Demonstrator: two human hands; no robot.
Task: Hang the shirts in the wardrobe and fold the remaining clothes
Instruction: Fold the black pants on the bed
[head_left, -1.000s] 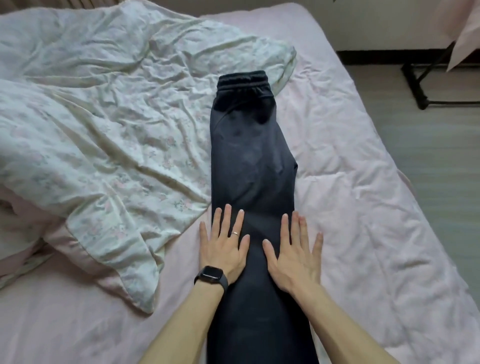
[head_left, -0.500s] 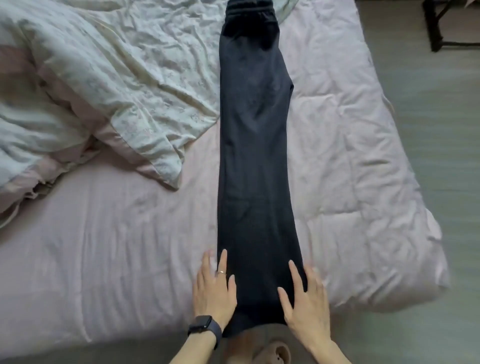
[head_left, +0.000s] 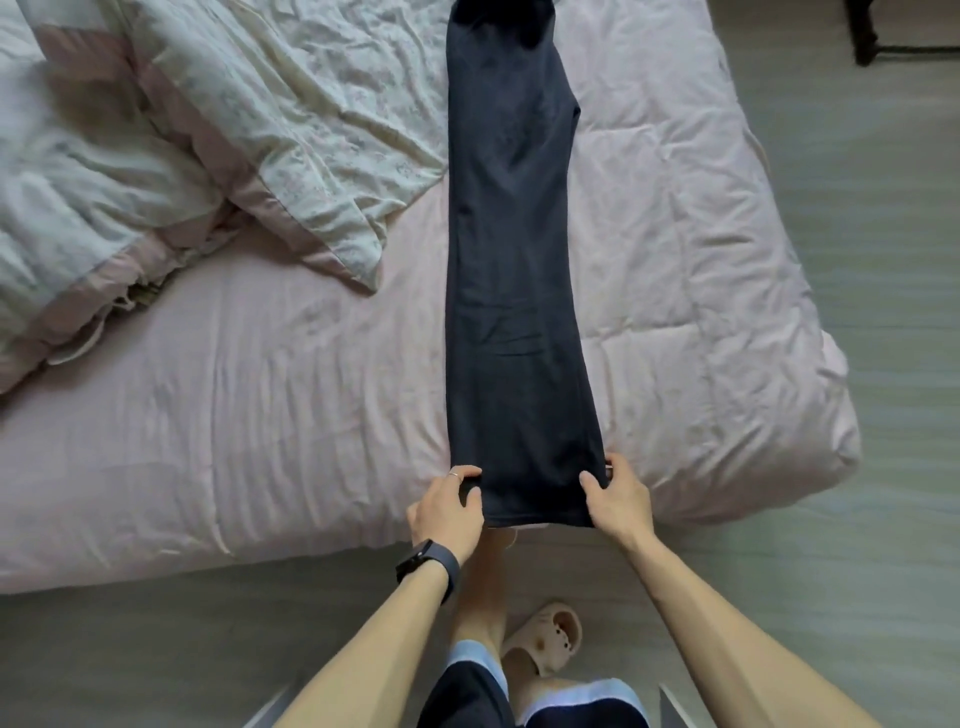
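Dark navy trousers (head_left: 514, 260), folded leg on leg, lie stretched lengthwise down the pink bed (head_left: 260, 441), waistband at the far end, hems at the near edge. My left hand (head_left: 449, 506), wearing a ring and a black watch, pinches the left corner of the hem. My right hand (head_left: 615, 491) pinches the right corner, thumb on top of the cloth. Both hands sit at the bed's near edge.
A crumpled floral quilt (head_left: 234, 119) with pink lining covers the bed's far left. Grey floor surrounds the bed. A dark rack foot (head_left: 865, 39) stands at the top right. My legs and a beige slipper (head_left: 545, 642) are below.
My hands slid down the trousers from mid-leg to the hems, flat at first. Now they grip the hem corners. The view tilted downward.
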